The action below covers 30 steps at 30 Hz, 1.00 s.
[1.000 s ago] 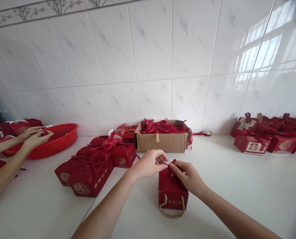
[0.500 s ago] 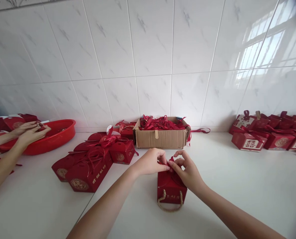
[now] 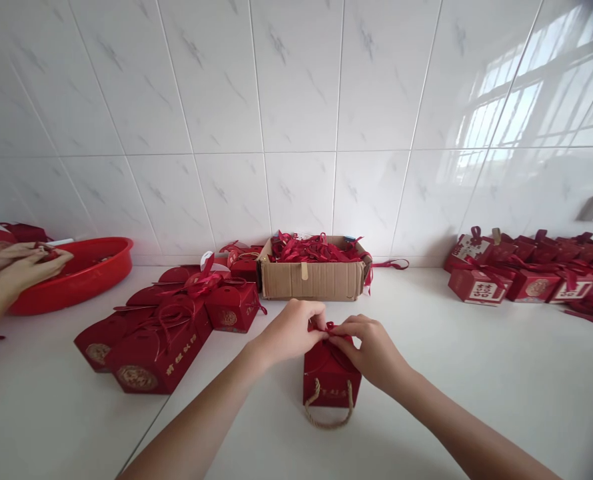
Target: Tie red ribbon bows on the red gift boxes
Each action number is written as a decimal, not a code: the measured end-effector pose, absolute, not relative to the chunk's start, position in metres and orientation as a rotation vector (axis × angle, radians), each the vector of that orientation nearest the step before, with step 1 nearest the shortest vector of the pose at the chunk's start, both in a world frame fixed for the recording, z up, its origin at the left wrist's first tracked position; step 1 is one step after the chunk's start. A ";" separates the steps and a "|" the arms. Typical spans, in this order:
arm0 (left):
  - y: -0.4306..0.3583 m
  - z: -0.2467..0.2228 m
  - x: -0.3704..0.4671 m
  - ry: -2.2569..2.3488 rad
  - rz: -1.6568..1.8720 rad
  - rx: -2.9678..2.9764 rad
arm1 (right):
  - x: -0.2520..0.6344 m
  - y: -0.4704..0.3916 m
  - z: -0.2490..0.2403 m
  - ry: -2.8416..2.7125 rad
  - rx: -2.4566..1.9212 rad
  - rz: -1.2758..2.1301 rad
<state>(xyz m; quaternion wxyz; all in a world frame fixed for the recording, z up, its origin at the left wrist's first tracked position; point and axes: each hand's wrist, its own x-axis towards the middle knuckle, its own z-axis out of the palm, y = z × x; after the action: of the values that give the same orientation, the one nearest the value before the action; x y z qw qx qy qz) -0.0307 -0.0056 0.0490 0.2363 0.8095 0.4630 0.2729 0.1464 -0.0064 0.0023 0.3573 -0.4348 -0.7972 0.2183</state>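
Observation:
A red gift box (image 3: 329, 373) with a beige rope handle (image 3: 329, 425) on its near side stands upright on the white table in front of me. At its top is a red ribbon (image 3: 330, 327), mostly covered by my fingers. My left hand (image 3: 296, 327) pinches the ribbon from the left, thumb and forefinger together. From the right, my right hand (image 3: 369, 347) pinches it too, its fingertips close to those of the left. How the ribbon is looped or knotted under the fingers I cannot make out.
Behind the gift box is a cardboard box (image 3: 316, 281) full of red ribbons. Several red boxes (image 3: 141, 360) stand to the left, more boxes (image 3: 481, 287) to the right. At far left another person's hands (image 3: 26, 267) hold something small by a red basin (image 3: 111, 267).
My right hand's raised fingers have come down and closed on the ribbon at the box top. The view has turned slightly right, so everything appears shifted left.

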 end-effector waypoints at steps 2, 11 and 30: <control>-0.005 0.048 -0.030 1.259 0.759 2.238 | 0.147 -0.003 0.000 -2.014 -1.133 0.615; 0.003 0.044 -0.030 1.163 0.804 2.261 | 0.152 0.006 0.005 -1.937 -0.798 1.315; -0.022 0.031 -0.034 1.331 0.848 2.103 | 0.150 -0.016 0.019 -2.085 -0.913 1.024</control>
<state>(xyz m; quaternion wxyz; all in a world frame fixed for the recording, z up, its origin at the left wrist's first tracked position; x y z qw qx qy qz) -0.0342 -0.0221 0.0309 0.2533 0.7738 0.4896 0.3120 0.1502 -0.0159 0.0190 0.3175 -0.3471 -0.7921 0.3890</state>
